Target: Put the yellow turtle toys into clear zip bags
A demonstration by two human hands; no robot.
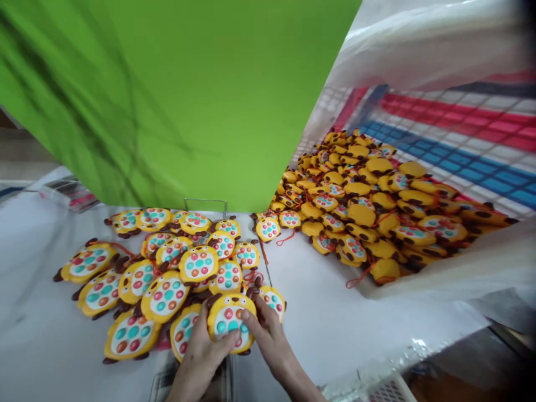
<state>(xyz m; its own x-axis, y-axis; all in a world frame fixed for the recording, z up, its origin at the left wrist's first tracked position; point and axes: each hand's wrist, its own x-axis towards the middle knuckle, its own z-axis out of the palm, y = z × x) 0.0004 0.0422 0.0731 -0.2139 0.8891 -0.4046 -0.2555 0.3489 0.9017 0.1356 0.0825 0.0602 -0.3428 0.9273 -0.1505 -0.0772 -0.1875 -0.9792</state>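
Note:
A yellow dog-shaped toy (pixel 228 318) with a white face panel and coloured round buttons is held between both hands near the table's front edge. My left hand (pixel 205 346) grips its left side, the thumb lying across the lower buttons. On the right side, my right hand (pixel 268 335) holds the toy with its thumb on the upper right buttons. Similar toys (pixel 165 296) lie heaped to the left and just behind the hands, most with their buttons facing up. Another one (pixel 272 301) lies partly behind my right hand.
A big green board (pixel 201 100) stands behind the toys, a wire piece (pixel 205 200) at its lower edge. At the right, a large pile of such toys (pixel 360 215) lies on plastic sheeting beside a striped mesh bag (pixel 460 134). A white basket (pixel 391 391) is below the front edge.

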